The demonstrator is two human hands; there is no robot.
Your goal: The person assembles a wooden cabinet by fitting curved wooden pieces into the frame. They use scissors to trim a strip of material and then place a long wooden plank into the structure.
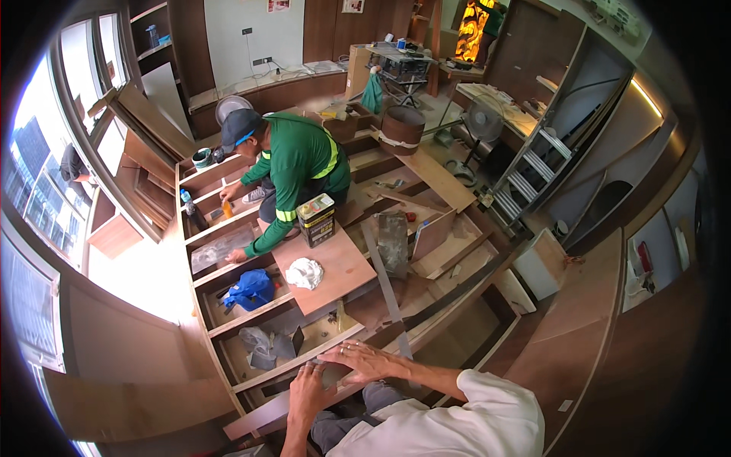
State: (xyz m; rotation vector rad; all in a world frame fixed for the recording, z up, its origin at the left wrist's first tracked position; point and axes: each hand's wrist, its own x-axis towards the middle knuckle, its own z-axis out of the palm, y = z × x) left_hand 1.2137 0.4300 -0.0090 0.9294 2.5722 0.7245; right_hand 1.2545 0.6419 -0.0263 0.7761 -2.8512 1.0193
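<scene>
My left hand point(308, 392) is raised near the lower middle, its fingers pointing up and apart, with rings on it. Just right of it, my right hand point(358, 361) reaches leftward with fingers stretched out; I see nothing held in it. Both hands are over a narrow light-brown plank point(255, 420) beside my lap; whether they touch it I cannot tell. Ahead of them lies the wooden floor frame point(289, 352) with open bays. A grey plastic bag point(263, 346) sits in the nearest left bay, and a blue bag point(251, 289) in the bay beyond.
A person in a green shirt point(293, 164) crouches over the frame at work. Beside them a plywood sheet point(343, 270) bears a square can point(316, 221) and a white cloth point(304, 273). A ladder point(533, 171) and a fan point(483, 122) stand right; windows line the left.
</scene>
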